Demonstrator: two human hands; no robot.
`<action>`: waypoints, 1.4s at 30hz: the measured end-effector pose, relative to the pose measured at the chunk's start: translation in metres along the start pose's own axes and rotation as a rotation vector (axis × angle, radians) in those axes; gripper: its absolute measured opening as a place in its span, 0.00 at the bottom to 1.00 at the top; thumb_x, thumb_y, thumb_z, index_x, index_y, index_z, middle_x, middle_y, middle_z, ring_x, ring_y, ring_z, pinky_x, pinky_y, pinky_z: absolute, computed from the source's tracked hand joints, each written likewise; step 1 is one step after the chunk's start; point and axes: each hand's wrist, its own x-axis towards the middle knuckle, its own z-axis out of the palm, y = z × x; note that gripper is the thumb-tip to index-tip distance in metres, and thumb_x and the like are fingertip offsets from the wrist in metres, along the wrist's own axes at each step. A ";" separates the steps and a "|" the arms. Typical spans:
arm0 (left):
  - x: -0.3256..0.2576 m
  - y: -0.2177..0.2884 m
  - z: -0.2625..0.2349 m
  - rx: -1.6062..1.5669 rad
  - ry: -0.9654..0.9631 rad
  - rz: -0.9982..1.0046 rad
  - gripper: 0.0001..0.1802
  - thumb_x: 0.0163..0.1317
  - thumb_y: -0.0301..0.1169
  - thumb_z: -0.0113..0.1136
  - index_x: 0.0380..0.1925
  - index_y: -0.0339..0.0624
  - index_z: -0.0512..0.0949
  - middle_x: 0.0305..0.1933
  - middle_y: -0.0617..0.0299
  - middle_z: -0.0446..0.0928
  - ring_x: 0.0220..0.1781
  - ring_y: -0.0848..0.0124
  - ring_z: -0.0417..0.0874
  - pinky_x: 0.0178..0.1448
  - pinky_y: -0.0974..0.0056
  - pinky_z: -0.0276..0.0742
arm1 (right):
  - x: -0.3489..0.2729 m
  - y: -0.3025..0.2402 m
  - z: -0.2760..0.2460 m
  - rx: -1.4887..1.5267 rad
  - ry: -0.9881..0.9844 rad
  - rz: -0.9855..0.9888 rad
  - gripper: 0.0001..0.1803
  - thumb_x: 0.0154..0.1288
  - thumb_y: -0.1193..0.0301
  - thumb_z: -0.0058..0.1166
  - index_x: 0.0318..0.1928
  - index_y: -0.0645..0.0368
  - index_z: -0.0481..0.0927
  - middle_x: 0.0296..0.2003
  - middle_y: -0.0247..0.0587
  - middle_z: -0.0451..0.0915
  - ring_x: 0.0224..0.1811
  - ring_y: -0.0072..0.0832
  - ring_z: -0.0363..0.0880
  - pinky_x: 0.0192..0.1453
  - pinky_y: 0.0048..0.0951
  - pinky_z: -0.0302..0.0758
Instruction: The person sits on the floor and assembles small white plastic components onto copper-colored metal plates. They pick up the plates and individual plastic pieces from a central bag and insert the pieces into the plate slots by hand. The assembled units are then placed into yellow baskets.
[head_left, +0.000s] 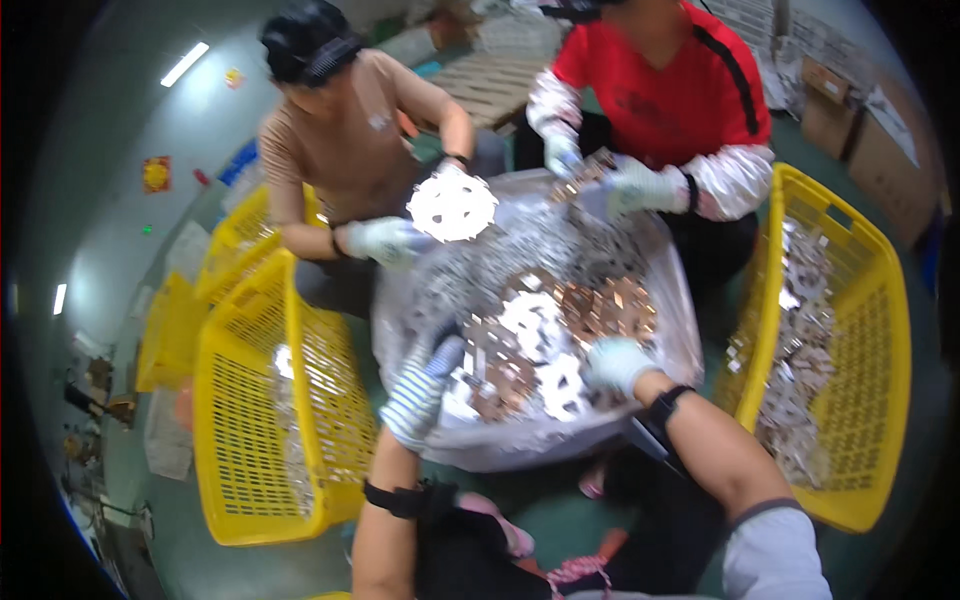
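Our left hand (pixel 420 394): gloved, at the near-left edge of the heap; we cannot tell whether its fingers grip a piece or only rest there.
Our right hand (pixel 617 366): gloved, on the heap's right side; its fingertips are hidden, so we cannot tell whether they are together or clamped on anything.
Metal pieces (pixel 535 320): toothed, silvery and coppery, piled loose in the tub (pixel 500 455), mostly between and beyond our hands.
Across from us: a person in tan (pixel 345 150) holds up a toothed disc (pixel 453 207); a person in red (pixel 665 95) handles coppery pieces (pixel 580 178).
Yellow baskets: the right basket (pixel 870 400) and left basket (pixel 245 450) contain shiny parts.
Snags: we judge that teeth could catch gloved fingers or tear the plastic liner (pixel 672 260) if dragged; crowded hands could collide.
Writing: none we can read on pieces, tub or baskets; the red-and-gold wall sheet (pixel 157 174) is too small.
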 end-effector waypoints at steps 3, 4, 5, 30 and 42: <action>-0.010 -0.007 0.020 -0.203 -0.177 -0.097 0.29 0.69 0.39 0.57 0.65 0.36 0.65 0.61 0.53 0.72 0.60 0.64 0.76 0.65 0.60 0.72 | 0.001 0.026 -0.005 0.111 0.297 0.117 0.21 0.59 0.58 0.56 0.46 0.60 0.82 0.43 0.52 0.83 0.48 0.44 0.82 0.55 0.42 0.75; -0.011 -0.011 0.023 -0.171 -0.211 -0.125 0.29 0.69 0.39 0.56 0.65 0.36 0.65 0.61 0.53 0.72 0.60 0.64 0.76 0.65 0.61 0.72 | -0.002 0.035 -0.008 0.115 0.351 0.107 0.21 0.59 0.59 0.56 0.46 0.61 0.82 0.41 0.52 0.83 0.46 0.44 0.82 0.53 0.41 0.75; -0.013 -0.015 0.025 -0.212 -0.242 -0.172 0.29 0.70 0.40 0.55 0.65 0.35 0.64 0.62 0.53 0.71 0.60 0.65 0.76 0.65 0.62 0.72 | -0.004 0.042 -0.014 0.168 0.430 0.068 0.20 0.60 0.59 0.57 0.45 0.62 0.82 0.39 0.53 0.84 0.45 0.44 0.83 0.52 0.40 0.76; 0.031 -0.051 -0.012 -0.565 0.467 -0.135 0.17 0.62 0.31 0.64 0.50 0.41 0.75 0.30 0.67 0.77 0.29 0.79 0.77 0.31 0.72 0.79 | 0.012 -0.040 0.017 0.059 0.002 -0.257 0.20 0.61 0.56 0.52 0.49 0.51 0.82 0.42 0.51 0.84 0.45 0.46 0.82 0.52 0.42 0.76; 0.022 -0.037 -0.016 -0.573 0.294 -0.062 0.26 0.58 0.25 0.58 0.58 0.37 0.68 0.37 0.62 0.76 0.31 0.76 0.77 0.36 0.73 0.76 | 0.045 0.006 -0.015 0.874 0.475 -0.181 0.23 0.68 0.59 0.55 0.55 0.63 0.76 0.45 0.48 0.81 0.50 0.30 0.78 0.58 0.30 0.73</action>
